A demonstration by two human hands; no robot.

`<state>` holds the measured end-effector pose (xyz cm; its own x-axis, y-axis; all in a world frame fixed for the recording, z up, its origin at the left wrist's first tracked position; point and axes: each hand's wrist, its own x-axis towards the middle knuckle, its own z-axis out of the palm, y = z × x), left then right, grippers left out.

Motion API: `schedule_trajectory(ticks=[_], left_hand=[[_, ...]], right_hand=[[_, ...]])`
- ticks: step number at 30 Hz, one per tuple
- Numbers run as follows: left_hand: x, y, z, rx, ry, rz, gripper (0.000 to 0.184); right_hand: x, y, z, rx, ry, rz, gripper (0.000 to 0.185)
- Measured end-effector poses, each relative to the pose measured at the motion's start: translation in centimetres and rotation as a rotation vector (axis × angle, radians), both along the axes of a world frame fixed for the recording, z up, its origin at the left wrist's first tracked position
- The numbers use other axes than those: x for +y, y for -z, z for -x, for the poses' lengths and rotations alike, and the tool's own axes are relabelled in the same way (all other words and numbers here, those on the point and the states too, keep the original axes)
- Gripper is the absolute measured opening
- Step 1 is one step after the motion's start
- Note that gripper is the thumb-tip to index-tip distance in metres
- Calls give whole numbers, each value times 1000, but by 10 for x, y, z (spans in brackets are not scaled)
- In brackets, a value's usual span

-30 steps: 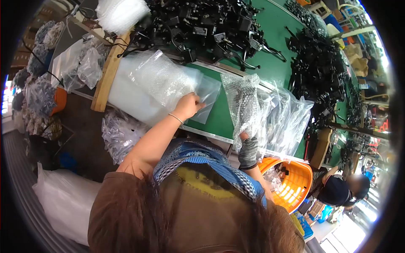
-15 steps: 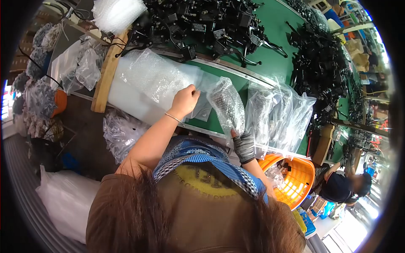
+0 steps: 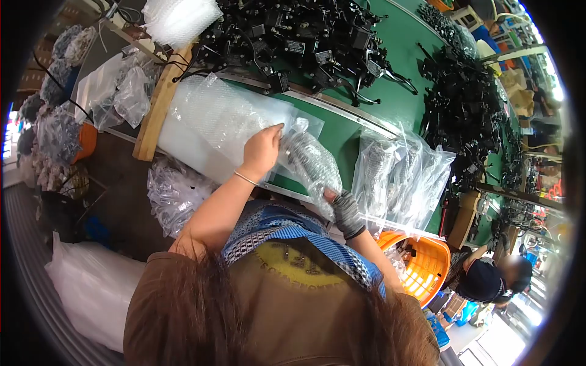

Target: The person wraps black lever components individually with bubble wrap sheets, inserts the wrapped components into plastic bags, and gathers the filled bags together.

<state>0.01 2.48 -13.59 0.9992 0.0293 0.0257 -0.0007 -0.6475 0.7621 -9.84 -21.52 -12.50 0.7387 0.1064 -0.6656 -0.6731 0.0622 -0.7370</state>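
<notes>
Hands (image 3: 261,152) (image 3: 348,215), wrapped bundle (image 3: 311,163) near bench edge (image 3: 288,191)

The bundle (image 3: 312,165) is wrapped in bubbled plastic, its skin pimpled and shiny. The sheets (image 3: 213,119) are clear, bubbly plastic too, while the film (image 3: 183,140) looks smoother and milky. Over on the counter (image 3: 346,139), whose green top is flat and smooth, the bags (image 3: 400,180) are thin, crinkled, glossy plastic catching the light. I see a rail (image 3: 348,114) of silvery metal, a bar (image 3: 160,104) of plain wood, black levers (image 3: 366,97) with a glint, and a basket (image 3: 430,262) of shiny orange plastic. The glove (image 3: 348,215) is knitted cloth, the shirt (image 3: 256,311) matt brown cloth.
</notes>
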Motion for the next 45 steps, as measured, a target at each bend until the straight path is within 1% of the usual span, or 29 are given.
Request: schedule_trajectory(ticks=[2, 3, 4, 6, 10, 11, 12, 13, 14, 15, 16, 17, 19, 20, 22, 23, 26, 27, 28, 30, 31, 33, 34, 36, 39, 41, 43, 44, 45], left_hand=[[7, -7, -1, 31, -20, -36, 27], [11, -5, 0, 35, -13, -49, 27], [13, -4, 1, 37, -6, -61, 28], [11, -2, 0, 20, -43, 11, 28], [13, -8, -11, 88, -93, 92, 28], [17, 1, -14, 21, -18, 142, 28], [25, 18, -14, -46, 57, 191, 28], [29, 19, -14, -112, 133, 239, 28], [32, 21, -13, -71, 82, 315, 28], [33, 23, -13, -30, 34, 390, 28], [34, 16, -13, 13, -12, 463, 28], [32, -7, -12, 209, -148, 419, 29], [32, -22, -8, 209, -90, 352, 27], [32, -24, -4, 213, -61, 318, 27], [27, -23, 2, 120, -31, 101, 25], [25, -23, 5, 73, -14, -6, 24], [23, -31, 17, -213, 126, -11, 23], [21, -31, 22, -348, 174, -82, 24], [20, -32, 26, -351, 186, -127, 24], [17, -32, 30, -356, 202, -219, 26], [13, -33, 29, -385, 179, -233, 27], [-2, -35, 28, -442, 144, -63, 27], [-11, -42, 24, -475, 127, 24, 26], [-27, -67, 24, -479, 215, 120, 25], [-40, -76, 30, -423, 400, 238, 25], [-41, -73, 35, -240, 250, 386, 21], [-29, -82, 28, 2, 104, 480, 18], [-26, -86, 23, -34, 105, 502, 18], [-24, -89, 15, -80, 105, 526, 18]], right_hand=[[10, -3, -2, 375, 252, -364, 31], [17, -7, -2, 447, 353, -486, 29], [19, -10, -4, 444, 355, -495, 29], [22, -13, -6, 436, 369, -513, 29], [18, -17, 0, 347, 245, -557, 33], [14, -13, 0, 387, 218, -679, 35], [14, -11, -1, 368, 176, -661, 33], [14, -9, -3, 349, 136, -643, 31], [13, -6, -4, 330, 98, -625, 29], [9, 5, -5, 289, 54, -621, 33], [9, 21, -3, 165, 9, -445, 35], [16, 27, -4, 42, -35, -270, 37], [17, 15, -10, -201, -226, 145, 40], [16, 11, -10, -333, -376, 344, 39], [14, 6, -11, -595, -673, 751, 37], [18, -11, -14, -653, -781, 888, 35], [17, -19, -24, -719, -791, 993, 34], [16, -8, -29, -526, -754, 951, 32], [13, 13, -28, -443, -378, 571, 34], [25, -35, -37, 145, -30, 19, 38], [28, -39, -38, 181, -22, -28, 38], [33, -43, -32, 260, 9, -117, 39], [32, -32, -33, -131, -311, 225, 40], [40, -58, -42, -472, -834, 1055, 45], [44, -79, -63, -365, -781, 995, 53], [34, -88, -70, -319, -580, 277, 57], [19, -102, -81, -124, -471, -175, 59], [13, -84, -80, -160, -459, -46, 57], [7, -51, -81, -204, -448, 88, 55]])
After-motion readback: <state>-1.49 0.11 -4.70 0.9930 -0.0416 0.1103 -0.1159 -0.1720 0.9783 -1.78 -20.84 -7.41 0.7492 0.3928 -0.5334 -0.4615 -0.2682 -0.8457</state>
